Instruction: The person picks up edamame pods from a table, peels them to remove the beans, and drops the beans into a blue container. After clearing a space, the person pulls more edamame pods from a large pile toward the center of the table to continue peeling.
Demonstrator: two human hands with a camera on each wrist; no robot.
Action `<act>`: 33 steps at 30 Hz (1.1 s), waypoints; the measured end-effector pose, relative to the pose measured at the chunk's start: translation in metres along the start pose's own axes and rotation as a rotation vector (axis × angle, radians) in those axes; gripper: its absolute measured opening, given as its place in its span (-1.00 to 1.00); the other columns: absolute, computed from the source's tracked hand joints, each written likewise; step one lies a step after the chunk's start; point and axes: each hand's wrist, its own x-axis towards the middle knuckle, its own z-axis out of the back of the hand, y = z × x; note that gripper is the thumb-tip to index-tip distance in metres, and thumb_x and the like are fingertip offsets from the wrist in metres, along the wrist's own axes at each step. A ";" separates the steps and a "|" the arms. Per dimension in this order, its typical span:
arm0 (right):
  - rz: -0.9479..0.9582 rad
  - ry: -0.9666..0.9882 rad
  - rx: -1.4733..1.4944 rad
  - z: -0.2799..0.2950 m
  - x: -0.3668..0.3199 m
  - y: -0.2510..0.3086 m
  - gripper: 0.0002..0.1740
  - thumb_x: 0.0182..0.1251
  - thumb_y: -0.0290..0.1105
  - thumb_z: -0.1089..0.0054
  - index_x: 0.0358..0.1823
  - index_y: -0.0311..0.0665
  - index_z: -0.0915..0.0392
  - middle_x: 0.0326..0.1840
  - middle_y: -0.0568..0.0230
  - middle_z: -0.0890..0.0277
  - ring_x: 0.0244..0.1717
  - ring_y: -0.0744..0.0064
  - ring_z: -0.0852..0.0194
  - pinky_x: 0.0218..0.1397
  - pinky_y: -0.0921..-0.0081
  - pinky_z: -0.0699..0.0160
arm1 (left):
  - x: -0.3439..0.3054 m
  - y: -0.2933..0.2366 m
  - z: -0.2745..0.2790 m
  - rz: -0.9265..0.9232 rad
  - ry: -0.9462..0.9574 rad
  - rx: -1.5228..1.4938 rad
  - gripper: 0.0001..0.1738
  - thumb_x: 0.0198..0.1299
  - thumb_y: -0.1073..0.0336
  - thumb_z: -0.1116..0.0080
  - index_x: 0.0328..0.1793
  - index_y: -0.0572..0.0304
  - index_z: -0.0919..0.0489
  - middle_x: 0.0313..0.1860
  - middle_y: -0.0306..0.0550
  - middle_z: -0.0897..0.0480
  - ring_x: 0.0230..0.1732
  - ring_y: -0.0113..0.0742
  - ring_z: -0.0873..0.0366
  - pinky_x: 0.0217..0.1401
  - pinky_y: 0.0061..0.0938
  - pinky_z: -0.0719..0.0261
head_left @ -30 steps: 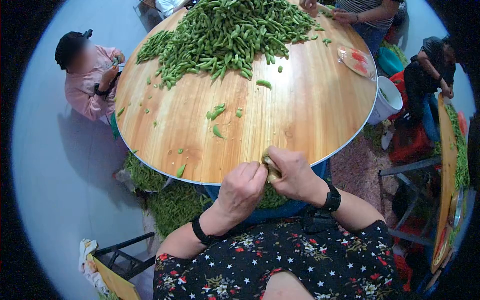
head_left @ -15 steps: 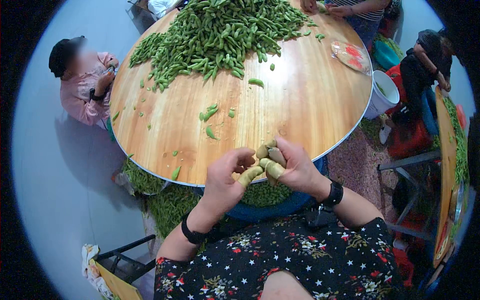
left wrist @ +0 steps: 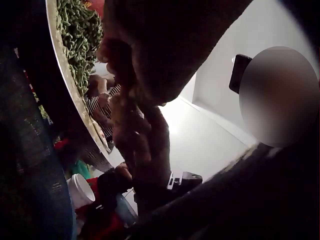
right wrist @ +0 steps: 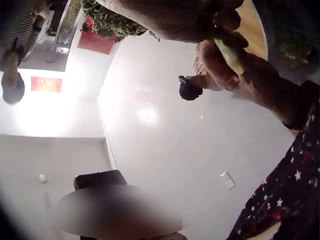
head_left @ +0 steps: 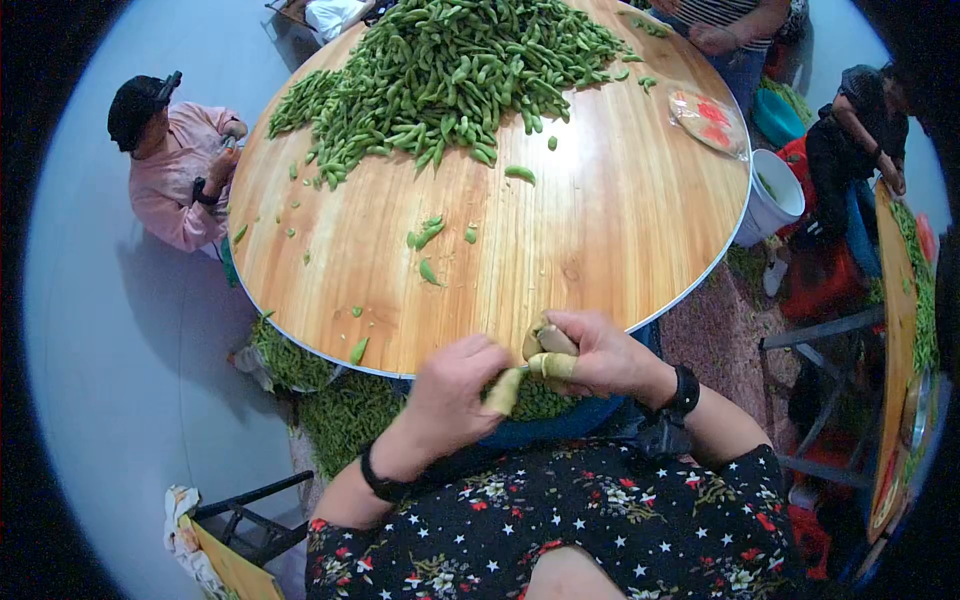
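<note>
My left hand [head_left: 450,395], blurred, is bent with its fingers curled toward a yellow-green thumb cover [head_left: 503,392]. Facing it, my right hand [head_left: 615,355] has a similar cover [head_left: 553,366] on its thumb and pinches a small green pod [head_left: 522,368] at the fingertips, most of it hidden. The two hands nearly meet at the table's near edge, over a blue basin [head_left: 520,432]. In the right wrist view the left thumb cover [right wrist: 231,54] shows beside the right hand [right wrist: 165,17]. I cannot tell what the left fingers hold.
A large heap of green soybean pods [head_left: 440,75] covers the far part of the round wooden table [head_left: 640,220]. Loose pods [head_left: 428,235] lie nearer. A plastic-wrapped packet [head_left: 710,120] and a white bucket [head_left: 775,195] are at right. Other people [head_left: 175,165] sit around.
The hands parted from their earlier close grip, showing the finger covers, then came near each other again. My left hand is now slightly lower. The person across right has drawn a hand back.
</note>
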 end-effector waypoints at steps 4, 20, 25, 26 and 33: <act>0.264 0.037 -0.408 -0.002 -0.011 -0.005 -0.85 0.25 -0.39 -0.13 -0.31 -0.30 -0.38 -0.54 0.02 -0.34 -0.45 0.01 -0.42 -0.38 0.24 -0.38 | -0.021 0.009 0.058 0.237 0.321 0.432 -0.83 -0.05 0.28 -0.28 -0.41 0.17 -0.53 -0.54 -0.02 -0.51 -0.47 -0.02 -0.54 -0.41 -0.24 -0.48; 0.101 0.032 -0.242 0.002 -0.007 0.013 -0.65 0.45 -0.34 0.12 0.12 -0.45 -0.30 -0.27 0.14 -0.50 -0.36 0.41 -0.57 -0.27 0.46 -0.54 | 0.084 0.095 0.037 0.062 -0.017 0.269 -0.81 0.09 0.50 -0.11 -0.13 0.29 -0.55 -0.32 0.06 -0.56 -0.39 -0.04 -0.53 -0.22 -0.31 -0.52; 0.000 -0.097 0.098 -0.003 0.009 0.003 -0.69 0.43 -0.37 0.10 0.09 -0.40 -0.37 -0.34 0.22 -0.50 -0.45 0.55 -0.53 -0.37 0.53 -0.50 | 0.068 0.076 0.034 0.213 -0.284 -0.035 -0.78 0.00 0.62 -0.07 -0.19 0.34 -0.58 -0.34 -0.01 -0.63 -0.28 -0.27 -0.60 -0.22 -0.40 -0.51; 0.108 -0.110 -0.109 -0.003 0.010 0.001 -0.71 0.41 -0.38 0.08 0.05 -0.40 -0.39 -0.36 0.22 -0.50 -0.43 0.53 -0.54 -0.36 0.51 -0.50 | 0.070 0.070 0.039 0.281 -0.323 0.013 -0.82 0.05 0.57 -0.12 -0.18 0.31 -0.59 -0.30 0.03 -0.66 -0.30 -0.14 -0.62 -0.21 -0.37 -0.52; 0.199 0.224 -0.669 -0.010 -0.012 0.008 -0.78 0.35 -0.39 -0.01 -0.04 -0.30 -0.42 -0.27 -0.02 -0.55 -0.21 -0.07 -0.55 -0.16 0.22 -0.52 | 0.086 0.117 0.037 0.019 -0.102 0.379 -0.80 0.08 0.45 -0.18 -0.13 0.26 -0.59 -0.26 0.10 -0.62 -0.25 0.06 -0.57 -0.19 -0.31 -0.54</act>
